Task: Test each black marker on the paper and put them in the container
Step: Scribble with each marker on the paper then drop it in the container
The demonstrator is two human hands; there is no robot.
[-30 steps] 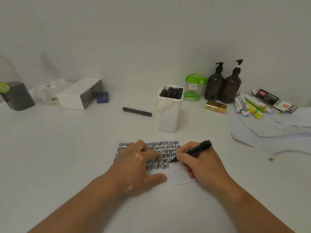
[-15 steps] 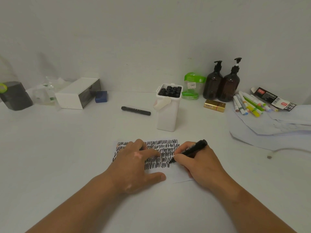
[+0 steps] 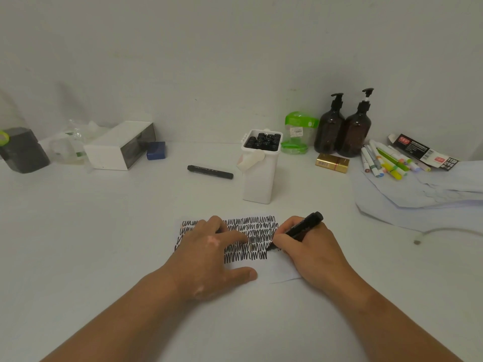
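Seen from the head camera, a sheet of paper (image 3: 285,273) lies on the white counter (image 3: 104,231) close to the person, its far part filled with rows of black scribble. The left hand (image 3: 209,254) lies flat on the paper's left side, fingers straight and spread, its grip apart and holding nothing. The right hand (image 3: 311,246) has its grip clamped on a black marker (image 3: 304,227), pinching the barrel low down. The tip touches the paper at the right end of the scribbles, and the barrel slants up toward the far right.

Just beyond the paper a white container (image 3: 258,178) stands upright, with black marker caps (image 3: 264,141) showing in its open top. To its left a second black marker (image 3: 210,171) lies flat on the counter. At the far right are two brown pump bottles (image 3: 329,129), a gold box (image 3: 332,163) and a bunch of coloured markers (image 3: 386,163). At the far left is a white box (image 3: 120,146).
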